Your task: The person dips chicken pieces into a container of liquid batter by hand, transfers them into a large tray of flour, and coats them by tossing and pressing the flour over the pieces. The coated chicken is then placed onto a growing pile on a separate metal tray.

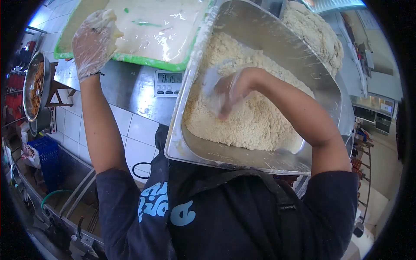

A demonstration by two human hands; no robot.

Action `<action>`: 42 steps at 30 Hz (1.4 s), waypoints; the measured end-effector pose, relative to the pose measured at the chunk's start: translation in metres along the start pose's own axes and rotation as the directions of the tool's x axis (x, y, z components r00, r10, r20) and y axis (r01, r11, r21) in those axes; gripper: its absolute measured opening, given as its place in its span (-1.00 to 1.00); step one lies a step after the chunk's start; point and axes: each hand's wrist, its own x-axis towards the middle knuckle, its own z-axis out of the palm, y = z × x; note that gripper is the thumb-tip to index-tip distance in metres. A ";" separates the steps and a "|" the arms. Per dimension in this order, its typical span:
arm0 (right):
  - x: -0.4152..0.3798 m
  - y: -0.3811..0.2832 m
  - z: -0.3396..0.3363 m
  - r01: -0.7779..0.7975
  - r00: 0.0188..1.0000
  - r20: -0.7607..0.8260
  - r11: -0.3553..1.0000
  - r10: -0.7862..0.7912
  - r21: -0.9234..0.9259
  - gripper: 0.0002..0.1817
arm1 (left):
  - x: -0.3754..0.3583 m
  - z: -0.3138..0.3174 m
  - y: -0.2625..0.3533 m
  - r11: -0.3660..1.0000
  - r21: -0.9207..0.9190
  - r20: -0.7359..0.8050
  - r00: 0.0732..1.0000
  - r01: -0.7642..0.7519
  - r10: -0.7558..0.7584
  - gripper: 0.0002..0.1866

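My left hand (pixel 93 45), in a clear plastic glove smeared with batter, is raised over the left edge of a green tub (pixel 160 63) of pale liquid batter (pixel 151 34). Its fingers curl round something I cannot make out. My right hand (pixel 227 93), gloved and blurred by motion, is in the large steel tray (pixel 234 164), over or in the crumbly pale flour (pixel 264 121). Whether its fingers hold anything is unclear. Between tub and tray, a small digital timer (pixel 168 83) lies on the steel table (pixel 130 86).
More flour mixture (pixel 314 37) is heaped behind the tray at the upper right. A steel bowl (pixel 34 86) with brown food stands at far left, above a blue crate (pixel 47 162). Shelving with reddish items (pixel 357 164) is at the right.
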 end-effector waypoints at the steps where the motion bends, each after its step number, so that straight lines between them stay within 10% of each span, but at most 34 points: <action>1: -0.001 -0.005 -0.002 -0.021 0.997 0.062 0.978 0.035 -0.207 -0.29 | -0.001 0.002 -0.003 1.000 0.014 -0.009 1.000 -0.022 0.022 -0.73; 5: -0.010 0.022 0.001 0.072 0.989 -0.120 0.984 -0.092 -0.161 -0.31 | 0.002 -0.004 0.004 0.981 -0.116 0.044 0.987 0.156 -0.152 -0.71; 7: -0.044 0.015 -0.010 0.185 0.970 -0.169 0.982 -0.178 0.029 -0.39 | 0.002 -0.010 0.001 0.992 0.118 0.051 0.998 -0.052 0.046 -0.71; 9: -0.072 0.020 -0.008 0.382 0.828 -0.397 0.917 -0.396 -0.118 -0.50 | 0.001 -0.009 0.002 0.973 0.190 0.056 0.991 -0.129 0.120 -0.71; 12: -0.099 0.012 0.013 0.241 0.421 -0.623 0.743 -0.659 -0.624 -0.63 | 0.001 -0.006 0.003 0.998 -0.003 0.051 0.997 0.058 -0.058 -0.71; 14: -0.104 0.014 0.046 0.220 0.517 -0.736 0.899 -0.437 -0.379 -0.69 | 0.004 -0.006 0.007 0.924 -0.222 0.144 0.947 0.312 -0.286 -0.70; 18: -0.111 0.033 0.088 0.184 0.783 -0.494 0.900 -0.377 -0.395 -0.75 | 0.003 -0.004 0.006 0.980 -0.082 0.111 0.979 0.182 -0.172 -0.71; 21: -0.061 0.026 0.096 0.477 0.594 -0.634 0.851 -0.495 -0.218 -0.76 | 0.005 0.001 0.003 0.984 -0.098 0.074 0.987 0.149 -0.142 -0.71; 25: 0.018 0.000 0.080 0.519 0.718 -0.634 0.828 -0.289 0.211 -0.62 | 0.004 -0.004 0.004 0.999 -0.024 0.075 0.997 0.036 -0.034 -0.73; 27: 0.039 0.014 0.090 0.484 0.760 -0.518 0.874 -0.393 0.047 -0.51 | 0.006 -0.007 0.002 0.998 0.044 0.075 0.996 -0.054 0.051 -0.74; 29: 0.048 0.044 0.124 0.670 0.724 -0.508 0.652 -0.467 0.356 -0.44 | 0.006 -0.013 0.007 0.989 0.118 0.123 0.989 -0.094 0.080 -0.74; 32: 0.031 0.060 0.133 0.732 0.631 -0.548 0.187 -0.549 0.655 -0.38 | 0.008 -0.009 0.010 0.957 -0.168 0.145 0.966 0.236 -0.213 -0.75; 35: 0.001 0.055 0.124 0.585 0.520 -0.639 -0.310 -0.566 0.750 -0.36 | 0.007 -0.007 0.006 0.985 -0.087 0.140 0.981 0.148 -0.135 -0.75; 37: -0.029 0.055 0.114 0.504 0.616 -0.682 -0.469 -0.393 0.726 -0.36 | 0.008 -0.009 0.004 0.999 -0.007 0.096 0.995 0.035 -0.034 -0.76; 39: -0.066 0.055 0.101 0.520 0.797 -0.604 -0.479 -0.026 0.707 -0.39 | 0.006 -0.010 0.008 0.998 -0.037 0.088 0.995 0.051 -0.048 -0.76; 41: -0.084 0.041 0.084 0.517 0.532 -0.633 0.377 0.562 0.769 -0.50 | 0.008 -0.012 0.012 0.967 -0.169 0.113 0.979 0.190 -0.173 -0.76; 42: -0.088 0.037 0.085 0.398 0.513 -0.667 0.538 0.541 0.743 -0.53 | 0.008 -0.013 0.011 0.981 -0.131 0.100 0.986 0.144 -0.131 -0.77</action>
